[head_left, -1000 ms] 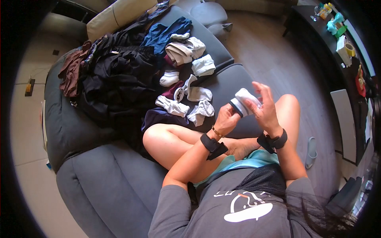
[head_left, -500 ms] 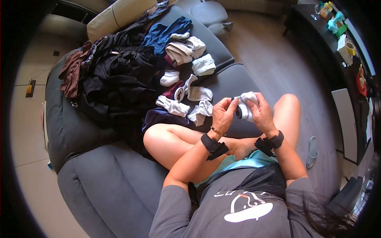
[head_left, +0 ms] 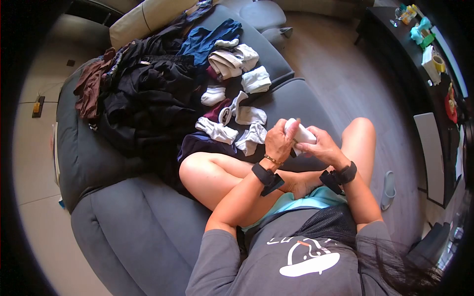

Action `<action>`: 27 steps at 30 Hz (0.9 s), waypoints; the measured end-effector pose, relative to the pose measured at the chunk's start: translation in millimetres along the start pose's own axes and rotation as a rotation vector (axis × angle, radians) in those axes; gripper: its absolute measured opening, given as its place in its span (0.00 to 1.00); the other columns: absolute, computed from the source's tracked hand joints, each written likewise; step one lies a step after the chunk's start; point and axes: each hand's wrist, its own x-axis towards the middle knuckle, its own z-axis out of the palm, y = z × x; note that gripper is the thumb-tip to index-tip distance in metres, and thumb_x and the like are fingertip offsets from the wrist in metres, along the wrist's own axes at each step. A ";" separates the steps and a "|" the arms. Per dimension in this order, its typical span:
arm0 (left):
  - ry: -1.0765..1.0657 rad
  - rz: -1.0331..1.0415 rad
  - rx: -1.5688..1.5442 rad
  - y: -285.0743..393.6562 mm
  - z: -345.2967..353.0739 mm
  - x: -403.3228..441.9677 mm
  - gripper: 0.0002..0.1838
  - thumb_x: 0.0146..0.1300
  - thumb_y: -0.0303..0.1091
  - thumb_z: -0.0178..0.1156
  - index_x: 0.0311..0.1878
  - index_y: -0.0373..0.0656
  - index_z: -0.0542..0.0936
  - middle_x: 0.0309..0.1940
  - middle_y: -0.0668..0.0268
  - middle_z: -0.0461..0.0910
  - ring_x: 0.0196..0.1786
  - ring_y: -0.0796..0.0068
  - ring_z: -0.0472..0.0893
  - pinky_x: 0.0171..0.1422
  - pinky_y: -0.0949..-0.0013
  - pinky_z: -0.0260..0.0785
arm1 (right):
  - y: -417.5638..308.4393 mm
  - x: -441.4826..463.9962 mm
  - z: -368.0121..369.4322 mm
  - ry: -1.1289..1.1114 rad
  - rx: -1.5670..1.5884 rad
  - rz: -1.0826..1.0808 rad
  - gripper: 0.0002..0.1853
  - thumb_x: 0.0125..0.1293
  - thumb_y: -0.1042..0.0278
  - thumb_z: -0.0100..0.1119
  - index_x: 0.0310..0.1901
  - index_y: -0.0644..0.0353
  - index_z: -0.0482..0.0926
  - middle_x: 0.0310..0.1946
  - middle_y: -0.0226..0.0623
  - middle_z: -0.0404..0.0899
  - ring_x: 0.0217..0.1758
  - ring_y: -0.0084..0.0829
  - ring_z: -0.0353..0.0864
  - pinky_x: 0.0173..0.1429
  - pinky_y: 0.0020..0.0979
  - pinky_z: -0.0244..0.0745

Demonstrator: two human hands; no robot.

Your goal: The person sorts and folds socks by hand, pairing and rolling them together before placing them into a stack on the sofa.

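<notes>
A white sock (head_left: pixel 304 134) is bunched between my two hands, above my crossed legs. My left hand (head_left: pixel 279 142) is closed on its left side, with the thumb pressed along the fabric. On the other side, my right hand (head_left: pixel 326 147) grips the sock with its fingers curled round it. A dark part shows at the sock's lower edge, partly hidden by my fingers. Left of my hands lie loose white socks (head_left: pixel 251 139) and a light grey sock (head_left: pixel 250 116) on the sofa. A folded white sock pair (head_left: pixel 256 80) rests farther up.
Dark clothes (head_left: pixel 148 93) are heaped on the grey sofa (head_left: pixel 133 227), with a brown garment (head_left: pixel 90 93) and a blue garment (head_left: pixel 210 42) beside them. A slipper (head_left: pixel 388 190) lies on the floor at right, near a dark cabinet (head_left: pixel 390 44).
The sock in my hands has gone from spread with its striped cuff showing to a smoother, more compact bundle. My left thumb has moved over it. The view has shifted slightly.
</notes>
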 end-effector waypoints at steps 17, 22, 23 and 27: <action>-0.201 -0.216 -0.637 -3.2 -5.0 11.5 0.21 0.68 0.50 0.54 0.31 0.40 0.75 0.24 0.75 0.74 0.27 0.87 0.68 0.30 0.79 0.62 | -2.7 -1.8 4.8 -0.062 0.329 -0.031 0.16 0.66 0.60 0.58 0.49 0.61 0.71 0.32 0.31 0.77 0.29 0.19 0.77 0.31 0.22 0.77; -0.021 -0.280 -0.689 -5.8 -30.0 51.3 0.15 0.65 0.47 0.59 0.33 0.45 0.74 0.27 0.73 0.76 0.31 0.85 0.76 0.29 0.77 0.71 | 0.3 2.1 -10.1 0.036 0.498 0.002 0.10 0.67 0.67 0.56 0.45 0.62 0.72 0.33 0.35 0.79 0.29 0.21 0.79 0.32 0.22 0.76; 0.061 -0.289 -0.665 2.8 -40.1 62.5 0.14 0.64 0.44 0.60 0.34 0.42 0.73 0.28 0.71 0.75 0.31 0.83 0.76 0.29 0.75 0.74 | 2.0 1.8 -15.5 0.071 0.462 0.019 0.10 0.67 0.66 0.55 0.45 0.62 0.72 0.33 0.35 0.79 0.30 0.21 0.79 0.33 0.21 0.76; 0.243 -0.169 -0.697 -1.3 -59.3 125.4 0.18 0.63 0.39 0.61 0.45 0.35 0.68 0.35 0.62 0.75 0.34 0.73 0.80 0.32 0.65 0.83 | 9.1 1.1 -24.5 0.118 0.399 0.084 0.10 0.68 0.66 0.55 0.45 0.61 0.73 0.34 0.33 0.79 0.31 0.20 0.78 0.35 0.20 0.74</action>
